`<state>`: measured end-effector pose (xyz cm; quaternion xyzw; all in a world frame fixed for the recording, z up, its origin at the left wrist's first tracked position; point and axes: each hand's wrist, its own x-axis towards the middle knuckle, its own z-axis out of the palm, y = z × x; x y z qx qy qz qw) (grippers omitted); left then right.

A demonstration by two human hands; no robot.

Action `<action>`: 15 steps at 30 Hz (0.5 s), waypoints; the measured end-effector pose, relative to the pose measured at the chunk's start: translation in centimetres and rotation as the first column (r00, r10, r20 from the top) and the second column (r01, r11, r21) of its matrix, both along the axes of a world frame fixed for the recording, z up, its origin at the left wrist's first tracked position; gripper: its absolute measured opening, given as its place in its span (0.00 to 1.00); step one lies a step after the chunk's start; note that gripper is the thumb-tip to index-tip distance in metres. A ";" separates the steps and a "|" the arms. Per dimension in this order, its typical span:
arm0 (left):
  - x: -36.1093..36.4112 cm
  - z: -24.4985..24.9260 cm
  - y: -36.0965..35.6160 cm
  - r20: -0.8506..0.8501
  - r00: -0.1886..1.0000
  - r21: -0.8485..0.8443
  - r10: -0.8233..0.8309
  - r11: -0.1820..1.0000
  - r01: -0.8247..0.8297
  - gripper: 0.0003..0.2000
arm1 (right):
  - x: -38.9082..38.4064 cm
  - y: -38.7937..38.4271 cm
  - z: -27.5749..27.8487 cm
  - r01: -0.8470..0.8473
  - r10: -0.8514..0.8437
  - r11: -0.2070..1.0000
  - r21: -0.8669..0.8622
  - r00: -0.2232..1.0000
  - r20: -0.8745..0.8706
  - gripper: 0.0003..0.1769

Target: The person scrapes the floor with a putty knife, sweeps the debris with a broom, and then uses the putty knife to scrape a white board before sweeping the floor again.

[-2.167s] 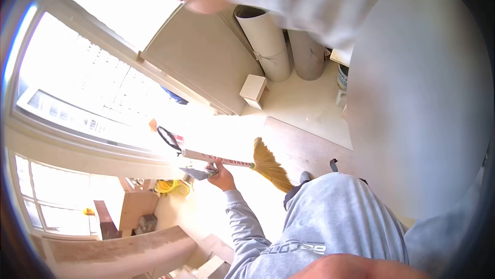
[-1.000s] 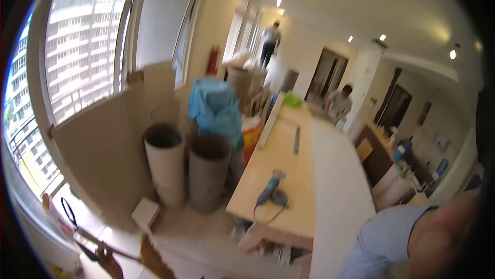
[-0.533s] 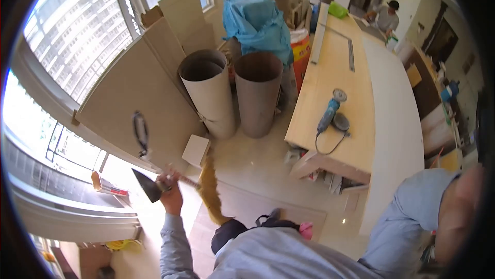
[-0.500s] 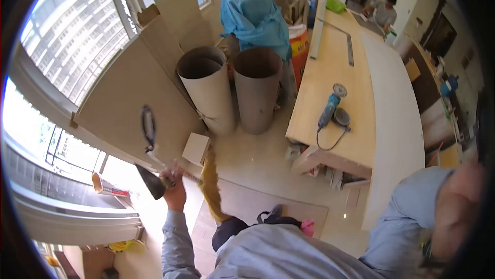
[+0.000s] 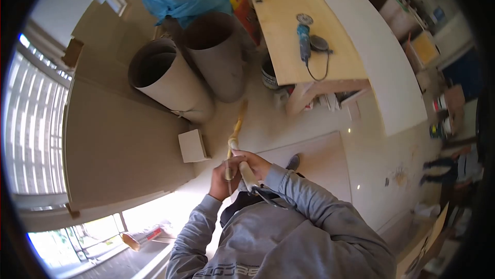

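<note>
Both my hands are together in front of my body. My right hand (image 5: 256,164) is closed around a pale, rounded handle (image 5: 249,177), which has a black cord loop (image 5: 270,197) at its near end. Close beside it, my left hand (image 5: 226,177) is closed, with a thin pale piece showing along its fingers. Beyond my fingers, a narrow yellow-brown length (image 5: 236,132) sticks out toward the floor; its kind and how it joins the handle are not clear. My palms and fingers hide the grip.
To the left, large boards (image 5: 118,124) lean by the window, with a small white box (image 5: 193,146) in front. Two rolled sheets (image 5: 180,91) stand ahead. An angle grinder (image 5: 304,42) with its cord lies on the wooden workbench (image 5: 278,21). Another person (image 5: 464,168) is at far right.
My right hand has come from the far right to meet my left hand, which moved in toward my body. The dark triangular blade at my left hand no longer shows. The view has turned.
</note>
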<state>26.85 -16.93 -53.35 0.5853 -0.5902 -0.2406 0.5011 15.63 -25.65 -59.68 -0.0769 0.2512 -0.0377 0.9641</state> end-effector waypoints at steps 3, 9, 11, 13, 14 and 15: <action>-0.4 -0.6 -0.2 0.008 0.996 0.230 -0.089 0.969 0.085 0.12 | -1.3 0.5 -3.2 0.135 -0.133 0.989 0.058 0.990 -0.046 0.14; 2.9 -6.2 -2.6 0.303 0.951 0.607 -0.064 0.782 -0.141 0.21 | -14.9 -2.3 -5.9 0.197 -0.191 0.979 0.056 0.977 -0.095 0.10; 5.4 -9.3 -1.7 0.335 0.938 0.616 -0.083 0.773 -0.151 0.20 | -20.8 -1.6 -8.4 0.149 -0.137 0.981 0.122 0.986 -0.098 0.08; 6.7 -11.4 -1.7 0.355 0.926 0.648 -0.133 0.748 -0.141 0.18 | -25.5 -0.1 -7.1 0.184 -0.186 0.981 -0.058 0.822 -0.539 0.06; 7.2 -12.2 -1.8 0.351 0.921 0.678 -0.168 0.724 -0.126 0.18 | -27.1 0.8 -6.5 0.160 -0.189 0.982 -0.103 0.744 -0.641 0.09; 7.4 -12.9 -2.2 0.339 0.922 0.693 -0.187 0.712 -0.111 0.17 | -28.5 1.9 -6.4 0.139 -0.197 0.980 -0.141 0.657 -0.727 0.13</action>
